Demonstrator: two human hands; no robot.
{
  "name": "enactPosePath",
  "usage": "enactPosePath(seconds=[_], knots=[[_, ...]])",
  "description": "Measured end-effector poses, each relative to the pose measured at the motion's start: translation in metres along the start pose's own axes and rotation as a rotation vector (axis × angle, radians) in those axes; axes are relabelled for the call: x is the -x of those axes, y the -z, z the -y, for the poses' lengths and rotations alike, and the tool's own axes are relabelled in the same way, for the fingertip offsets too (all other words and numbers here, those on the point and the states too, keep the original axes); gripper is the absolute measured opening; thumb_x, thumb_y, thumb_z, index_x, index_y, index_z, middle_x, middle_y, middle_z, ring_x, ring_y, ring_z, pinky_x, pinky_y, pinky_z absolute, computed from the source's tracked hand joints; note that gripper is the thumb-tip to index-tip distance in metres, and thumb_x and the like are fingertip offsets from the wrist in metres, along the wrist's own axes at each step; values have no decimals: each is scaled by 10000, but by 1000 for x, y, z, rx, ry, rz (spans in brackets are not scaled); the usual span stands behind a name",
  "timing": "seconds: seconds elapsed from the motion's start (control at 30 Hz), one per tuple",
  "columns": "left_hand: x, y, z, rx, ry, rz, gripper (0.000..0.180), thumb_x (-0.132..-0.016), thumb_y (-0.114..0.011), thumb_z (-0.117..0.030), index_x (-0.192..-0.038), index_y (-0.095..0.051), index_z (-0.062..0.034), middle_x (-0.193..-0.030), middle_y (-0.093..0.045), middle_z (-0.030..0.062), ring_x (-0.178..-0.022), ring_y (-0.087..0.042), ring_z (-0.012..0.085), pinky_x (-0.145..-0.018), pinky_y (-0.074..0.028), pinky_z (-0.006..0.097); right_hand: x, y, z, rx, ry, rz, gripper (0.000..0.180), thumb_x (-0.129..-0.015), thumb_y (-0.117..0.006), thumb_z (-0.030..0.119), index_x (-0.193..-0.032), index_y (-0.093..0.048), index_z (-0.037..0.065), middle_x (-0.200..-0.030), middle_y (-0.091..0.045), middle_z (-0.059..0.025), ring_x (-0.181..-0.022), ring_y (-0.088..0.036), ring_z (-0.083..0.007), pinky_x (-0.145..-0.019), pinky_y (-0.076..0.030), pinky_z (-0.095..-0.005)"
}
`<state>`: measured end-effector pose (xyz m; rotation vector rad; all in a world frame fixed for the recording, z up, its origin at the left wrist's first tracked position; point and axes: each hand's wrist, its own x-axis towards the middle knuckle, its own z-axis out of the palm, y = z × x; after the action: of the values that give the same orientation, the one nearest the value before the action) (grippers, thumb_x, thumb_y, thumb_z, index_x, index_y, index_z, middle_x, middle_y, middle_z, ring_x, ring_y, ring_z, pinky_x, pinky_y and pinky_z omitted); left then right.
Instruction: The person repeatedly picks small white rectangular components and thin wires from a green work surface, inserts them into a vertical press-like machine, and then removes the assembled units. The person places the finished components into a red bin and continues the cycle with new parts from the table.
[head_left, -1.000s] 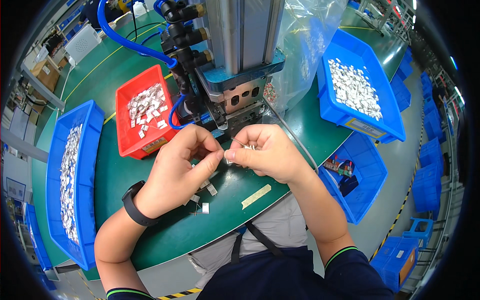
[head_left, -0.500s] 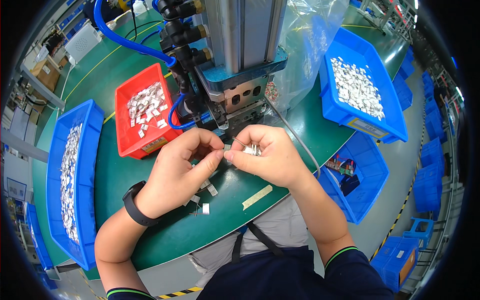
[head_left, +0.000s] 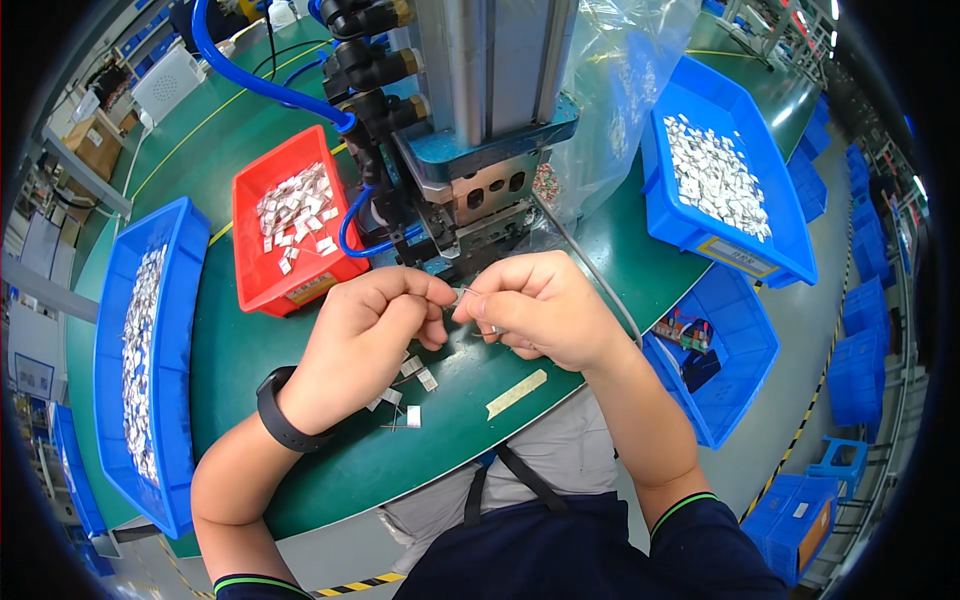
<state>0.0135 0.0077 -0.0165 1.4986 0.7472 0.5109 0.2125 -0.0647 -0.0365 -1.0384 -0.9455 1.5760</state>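
Observation:
My left hand [head_left: 375, 335], with a black band on its wrist, is closed in a pinch. Its fingertips meet those of my right hand [head_left: 545, 310] just in front of the press. Between the two hands shows a tiny pale part with thin metal leads [head_left: 461, 294], mostly covered by the fingers. My right hand is closed too, and a bit of thin lead [head_left: 492, 331] sticks out below its thumb. On the green table under my left hand lie several small white rectangular parts with thin leads [head_left: 427, 379].
A press [head_left: 485, 190] with blue air hoses stands ahead. Small white parts fill a red bin [head_left: 262, 290] and a long blue bin [head_left: 180, 400] at left, and a blue bin [head_left: 655, 215] at right. Another blue bin [head_left: 745, 350] sits lower right. Tape [head_left: 516, 394] marks the table [head_left: 300, 510].
My left index finger has straightened toward the right hand, and the right fingers have curled inward. The white pieces that showed in the right hand are now mostly hidden.

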Motion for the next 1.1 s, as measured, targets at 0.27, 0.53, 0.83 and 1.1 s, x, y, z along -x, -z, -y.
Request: enactPosePath(seconds=[0.27, 0.53, 0.83, 1.1], knots=[[2, -4, 1, -329, -218, -41, 275, -933, -663, -206, -1046, -635, 43, -799, -632, 29, -723, -594, 78, -623, -481, 225, -2, -5, -4, 245, 90, 13, 138, -896, -656, 133, -868, -687, 2, -713, -629, -28, -556, -510, -40, -476, -376, -195], [-2, 4, 0, 43, -30, 18, 225, -956, -627, -195, -997, -633, 26, -769, -609, 0, -679, -556, 56, -600, -440, 212, 4, 1, 3, -114, -134, 60, 107, -896, -651, 116, -894, -660, 10, -689, -592, -55, -447, -393, -13, -382, -250, -175], [0, -5, 2, 6, -47, -52, 231, -969, -587, -178, -1036, -647, 35, -797, -610, 23, -675, -555, 77, -622, -453, 230, 0, 3, -5, -198, 153, -213, 123, -878, -666, 112, -865, -651, -9, -682, -579, -43, -440, -396, -12, -369, -242, -182], [5, -11, 2, -72, -46, -2, 220, -967, -579, -151, -1042, -653, 42, -829, -608, 35, -681, -549, 80, -631, -457, 231, -7, -2, 5, -232, 117, -332, 148, -833, -688, 115, -833, -636, -23, -660, -560, -47, -422, -391, -23, -356, -232, -197]])
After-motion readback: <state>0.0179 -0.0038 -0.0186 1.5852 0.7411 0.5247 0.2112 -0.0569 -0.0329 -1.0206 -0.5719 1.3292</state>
